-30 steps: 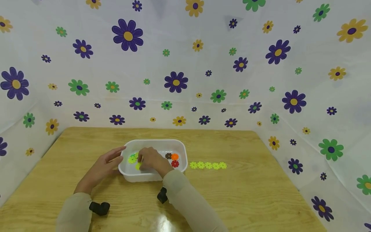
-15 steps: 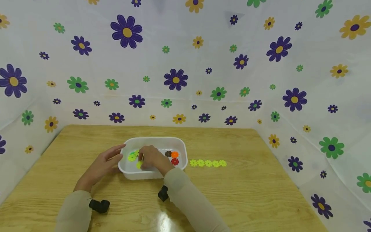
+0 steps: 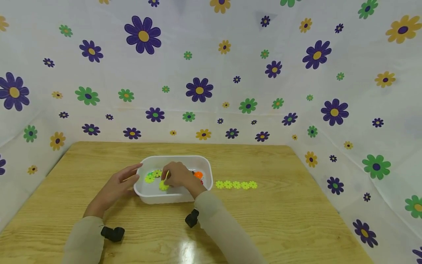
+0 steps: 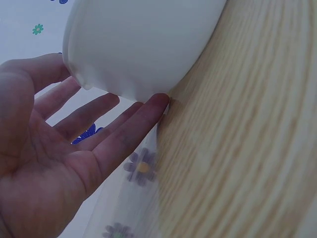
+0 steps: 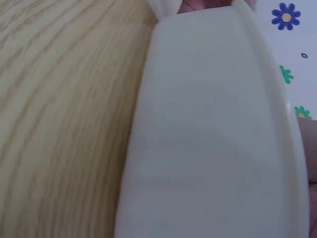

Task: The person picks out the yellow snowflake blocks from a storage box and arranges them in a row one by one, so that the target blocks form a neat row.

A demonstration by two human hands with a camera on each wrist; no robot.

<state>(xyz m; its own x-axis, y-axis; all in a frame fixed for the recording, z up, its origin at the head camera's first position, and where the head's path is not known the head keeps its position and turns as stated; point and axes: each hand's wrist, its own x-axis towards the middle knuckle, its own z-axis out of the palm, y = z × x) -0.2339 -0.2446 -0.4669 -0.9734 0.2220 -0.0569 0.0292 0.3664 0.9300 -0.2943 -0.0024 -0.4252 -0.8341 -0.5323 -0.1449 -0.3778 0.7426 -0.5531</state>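
Note:
A white plastic tub [image 3: 165, 199] stands on the table. My right hand [image 3: 179, 174] reaches into it, pinching a yellow-green flower-shaped disc [image 3: 167, 173] seen nearly edge-on between thumb and fingers. Just below the fingertips shows another yellow-green disc [image 3: 163, 186]. My left hand [image 3: 115, 190] rests its loosely extended fingers against the tub's left end; the left wrist view shows the fingertips along the outer wall [image 4: 143, 44]. In the right wrist view, the tub's side [image 5: 208, 129] hides most of the right hand, and the pinched disc is out of sight.
More yellow-green discs [image 3: 150, 178] lie at the tub's left, and an orange disc [image 3: 198, 175] at its right, beside partly hidden dark and red ones. Right of the tub, several yellow-green discs [image 3: 236, 185] form a row on the wooden table [image 3: 290, 220]. Flower-printed sheeting [image 3: 211, 66] surrounds the table.
My right hand has lifted slightly and shifted right inside the tub, with a disc now visible between its fingers. The left hand stays at the tub's left end.

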